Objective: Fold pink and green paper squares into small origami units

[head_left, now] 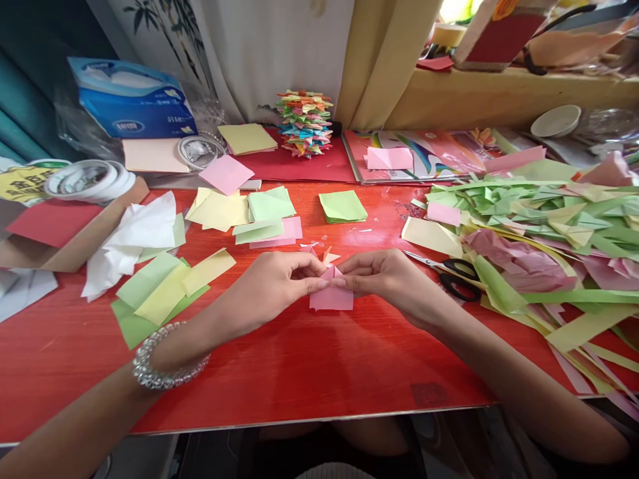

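Observation:
Between my two hands, just above the red table, is a pink sheet of paper (332,299) with its upper part folded to a point. My left hand (282,283) pinches its left side between thumb and fingers. On the other side, my right hand (382,279) grips the paper the same way, and the thumbs nearly meet at the fold. Small pink and orange paper bits (327,256) show just behind the fingers. A stack of green paper squares (343,206) lies beyond the hands. Scissors with black handles (456,276) rest beside my right hand.
Loose green and yellow sheets (162,289) lie left, near crumpled white tissue (132,243) and a box (100,229) with tape rolls (84,179). Cut strips and folded pieces (549,213) heap up at right. A multicoloured folded-paper tower (305,125) stands at the back.

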A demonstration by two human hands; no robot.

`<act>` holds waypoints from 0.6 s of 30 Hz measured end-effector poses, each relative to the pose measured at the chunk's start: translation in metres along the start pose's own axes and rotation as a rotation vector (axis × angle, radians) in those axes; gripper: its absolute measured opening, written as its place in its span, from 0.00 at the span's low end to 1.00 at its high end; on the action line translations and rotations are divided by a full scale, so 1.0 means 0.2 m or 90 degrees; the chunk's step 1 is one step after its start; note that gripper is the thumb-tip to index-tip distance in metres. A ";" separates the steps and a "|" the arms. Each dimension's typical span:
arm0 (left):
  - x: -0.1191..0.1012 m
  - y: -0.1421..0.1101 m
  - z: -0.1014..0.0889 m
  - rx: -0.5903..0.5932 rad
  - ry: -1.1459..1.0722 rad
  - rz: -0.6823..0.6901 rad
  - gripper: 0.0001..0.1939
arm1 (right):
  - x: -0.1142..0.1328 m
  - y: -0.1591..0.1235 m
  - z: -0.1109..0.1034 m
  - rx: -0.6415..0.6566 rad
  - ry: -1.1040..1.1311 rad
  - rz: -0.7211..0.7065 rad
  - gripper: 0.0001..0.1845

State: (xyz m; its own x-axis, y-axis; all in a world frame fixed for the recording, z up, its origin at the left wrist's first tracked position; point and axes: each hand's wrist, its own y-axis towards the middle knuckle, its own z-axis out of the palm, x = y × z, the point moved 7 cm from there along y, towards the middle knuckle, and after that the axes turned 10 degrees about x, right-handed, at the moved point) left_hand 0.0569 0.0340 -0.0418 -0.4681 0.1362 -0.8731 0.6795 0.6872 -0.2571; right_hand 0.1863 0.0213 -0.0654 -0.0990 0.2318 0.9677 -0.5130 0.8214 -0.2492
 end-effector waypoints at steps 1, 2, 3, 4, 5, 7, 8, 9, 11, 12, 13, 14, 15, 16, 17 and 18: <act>0.00 0.00 0.00 0.003 -0.004 -0.003 0.13 | 0.00 0.00 0.00 0.005 -0.004 0.002 0.16; 0.01 0.00 0.01 0.005 -0.006 -0.006 0.12 | 0.00 0.00 0.01 0.008 -0.010 0.005 0.16; 0.01 0.00 0.01 0.006 -0.005 -0.009 0.12 | 0.00 0.00 0.01 0.007 -0.017 0.007 0.16; 0.01 0.00 0.01 0.007 -0.003 -0.012 0.12 | 0.00 0.00 0.01 0.006 -0.028 0.011 0.16; 0.01 0.00 0.01 0.008 0.004 -0.016 0.11 | -0.01 0.00 0.01 0.002 -0.041 0.015 0.17; 0.00 0.00 0.01 0.011 0.019 -0.031 0.10 | 0.00 0.00 0.00 -0.014 -0.076 0.018 0.20; 0.00 0.00 0.01 0.014 0.024 -0.040 0.09 | 0.00 -0.01 0.00 -0.022 -0.096 0.019 0.23; -0.01 0.00 0.01 0.015 0.027 -0.046 0.09 | 0.01 -0.01 0.00 -0.030 -0.117 0.017 0.25; -0.02 0.00 0.01 0.015 0.032 -0.042 0.09 | 0.01 -0.01 0.01 -0.040 -0.157 0.010 0.28; -0.03 0.00 0.01 0.015 0.039 -0.032 0.09 | 0.01 -0.01 0.02 -0.040 -0.174 0.006 0.30; -0.03 0.00 0.02 0.010 0.048 -0.021 0.09 | 0.01 -0.01 0.03 -0.036 -0.189 0.002 0.32; -0.04 0.00 0.02 0.004 0.059 -0.011 0.08 | 0.02 -0.01 0.04 -0.031 -0.202 -0.004 0.33; -0.03 0.00 0.02 -0.005 0.071 -0.006 0.08 | 0.02 -0.01 0.05 -0.027 -0.211 -0.010 0.33; -0.03 0.00 0.02 -0.016 0.079 -0.005 0.08 | 0.02 -0.01 0.06 -0.025 -0.219 -0.015 0.33; -0.02 -0.01 0.02 -0.029 0.083 -0.008 0.08 | 0.02 -0.02 0.06 -0.023 -0.226 -0.018 0.32; -0.01 -0.01 0.02 -0.047 0.080 -0.011 0.09 | 0.02 -0.02 0.06 -0.026 -0.232 -0.021 0.28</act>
State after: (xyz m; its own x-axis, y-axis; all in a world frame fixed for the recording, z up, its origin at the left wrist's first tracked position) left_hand 0.0587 0.0304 -0.0410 -0.5497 0.2097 -0.8086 0.6296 0.7402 -0.2361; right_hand 0.1783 0.0137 -0.0595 -0.3834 0.0103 0.9235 -0.4870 0.8474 -0.2116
